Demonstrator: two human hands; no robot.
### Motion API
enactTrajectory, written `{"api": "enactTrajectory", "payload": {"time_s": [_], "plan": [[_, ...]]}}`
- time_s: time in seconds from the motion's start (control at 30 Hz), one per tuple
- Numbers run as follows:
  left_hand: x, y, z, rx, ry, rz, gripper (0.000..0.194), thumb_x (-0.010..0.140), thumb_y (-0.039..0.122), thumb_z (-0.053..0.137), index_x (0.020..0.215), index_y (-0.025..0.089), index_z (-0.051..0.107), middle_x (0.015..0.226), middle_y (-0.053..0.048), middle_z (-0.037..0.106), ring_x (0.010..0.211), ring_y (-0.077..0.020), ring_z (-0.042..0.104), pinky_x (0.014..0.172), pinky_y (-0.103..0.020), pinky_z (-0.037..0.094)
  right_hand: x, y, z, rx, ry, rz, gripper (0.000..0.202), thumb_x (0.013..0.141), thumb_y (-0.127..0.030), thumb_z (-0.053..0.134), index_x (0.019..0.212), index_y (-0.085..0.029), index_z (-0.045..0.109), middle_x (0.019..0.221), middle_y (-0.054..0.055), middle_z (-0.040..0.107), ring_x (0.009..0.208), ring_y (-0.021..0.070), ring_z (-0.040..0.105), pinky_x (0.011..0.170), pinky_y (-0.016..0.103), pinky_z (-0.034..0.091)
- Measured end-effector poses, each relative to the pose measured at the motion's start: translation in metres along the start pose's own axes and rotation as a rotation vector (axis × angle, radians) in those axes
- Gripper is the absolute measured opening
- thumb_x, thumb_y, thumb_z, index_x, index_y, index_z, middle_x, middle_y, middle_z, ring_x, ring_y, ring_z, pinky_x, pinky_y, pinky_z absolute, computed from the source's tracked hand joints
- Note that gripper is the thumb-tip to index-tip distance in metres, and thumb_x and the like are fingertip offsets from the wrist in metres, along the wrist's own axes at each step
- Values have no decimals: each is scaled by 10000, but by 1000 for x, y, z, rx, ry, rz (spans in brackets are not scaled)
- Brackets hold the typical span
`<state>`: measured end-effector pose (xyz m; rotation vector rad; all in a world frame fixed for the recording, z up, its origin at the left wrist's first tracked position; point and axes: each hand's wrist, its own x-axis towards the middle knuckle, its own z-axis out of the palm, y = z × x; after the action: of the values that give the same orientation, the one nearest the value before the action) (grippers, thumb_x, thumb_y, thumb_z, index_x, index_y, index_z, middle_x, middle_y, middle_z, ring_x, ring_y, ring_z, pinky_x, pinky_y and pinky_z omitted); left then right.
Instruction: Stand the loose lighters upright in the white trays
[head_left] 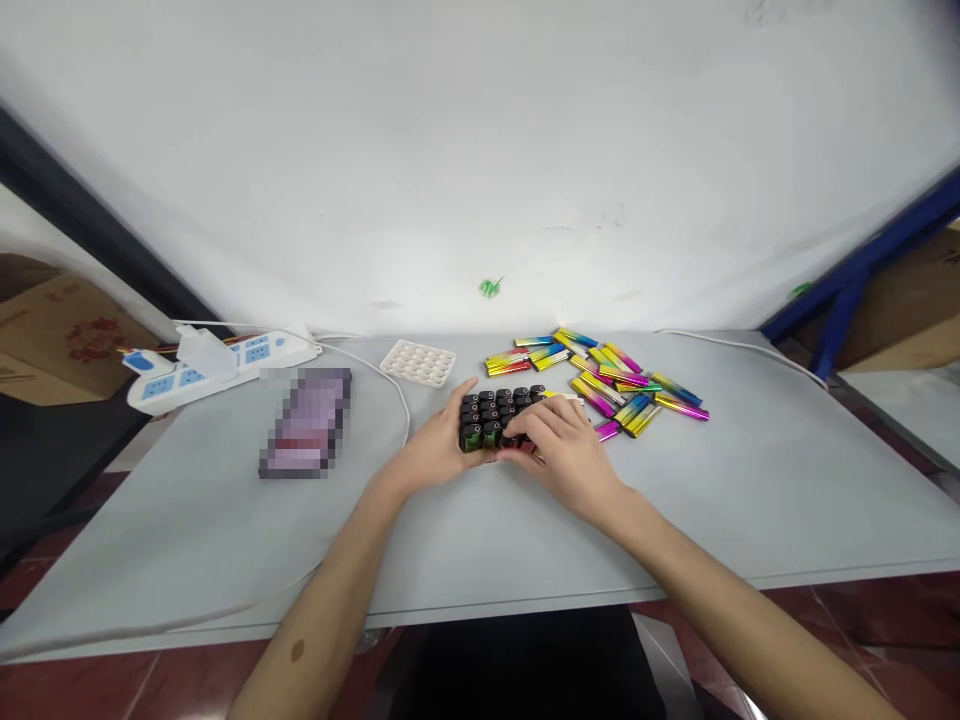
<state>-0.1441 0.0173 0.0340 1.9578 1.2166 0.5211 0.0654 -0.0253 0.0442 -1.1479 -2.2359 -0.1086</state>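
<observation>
Right now, the left hand cups the left end of a block of black-topped pieces, its fingers set apart around that end, one reaching up by the far corner and another running along the near edge. The block stands on the table, its pieces upright in close rows, with green showing on the sides of the front ones. At its right end, the fingers of the right hand bend over the tops, tips close together; whether they pinch a single piece cannot be told, since the hand covers that part.

Across the grey table, from the left, a white power strip with pale blue socket panels lies at a slant near the back. Next comes a blurred-out purple rectangle with a dark border, then a white cable curving past it. A white tray with round hollows lies just behind the left hand. Beyond and to the right of the block, shiny multicoloured pieces lie in a loose scatter, some overlapping.

In the room, a cardboard box sits at left, a white wall with a green mark rises behind, and a blue frame stands at right above reddish floor tiles.
</observation>
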Motion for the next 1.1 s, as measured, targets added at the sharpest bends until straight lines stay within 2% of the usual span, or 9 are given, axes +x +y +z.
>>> {"api": "enactTrajectory", "payload": {"time_s": [0.17,0.27,0.43,0.6,0.73,0.93,1.1], "plan": [[0,0,1,-8,10,0,1067,742,558,738,1565,247,134,1319,-118,613,1152,-322,638,954,-445,515,-3,-3,-6,14,78,8,125,918,-346,661,946,-225,654,949,74,698,901,240,568,803,392,450],[0,-1,1,2,6,-10,1053,750,503,746,1568,264,127,1322,-111,616,1168,-317,633,983,-456,504,-10,2,-13,17,136,43,88,936,-314,631,958,-231,652,943,74,690,911,239,586,823,405,456],[1,-3,2,0,14,-1,1062,736,439,769,1569,275,130,1436,-109,544,1304,-321,547,1088,-474,439,-38,42,-28,-161,221,104,93,920,-221,606,999,-219,657,964,83,684,912,246,579,821,409,461],[2,-5,2,-6,20,-6,1046,734,453,773,1564,289,157,1447,-104,538,1314,-315,544,1104,-473,432,-71,86,-40,-378,-78,220,260,867,-223,589,1104,-209,696,1189,143,617,1135,351,497,940,521,444],[2,-6,2,-9,25,-9,1041,741,458,768,1567,264,165,1424,-112,562,1302,-311,557,1098,-456,441,-87,97,-46,-397,-212,235,299,848,-226,592,1128,-216,697,1305,139,552,1277,381,409,1026,549,405],[2,-6,1,-3,26,-15,1001,761,445,749,1558,274,169,1438,-100,550,1311,-299,547,1105,-465,431,-103,103,-48,-330,-171,273,400,897,-300,571,1284,-203,601,1293,138,550,1244,340,438,1062,525,395],[2,-4,2,6,32,-31,939,771,414,738,1538,297,208,1383,-80,592,1254,-285,589,1064,-453,467,-116,127,-44,-359,-94,423,375,958,-351,493,1266,-168,602,1259,153,577,1205,333,463,1048,515,406]]}}
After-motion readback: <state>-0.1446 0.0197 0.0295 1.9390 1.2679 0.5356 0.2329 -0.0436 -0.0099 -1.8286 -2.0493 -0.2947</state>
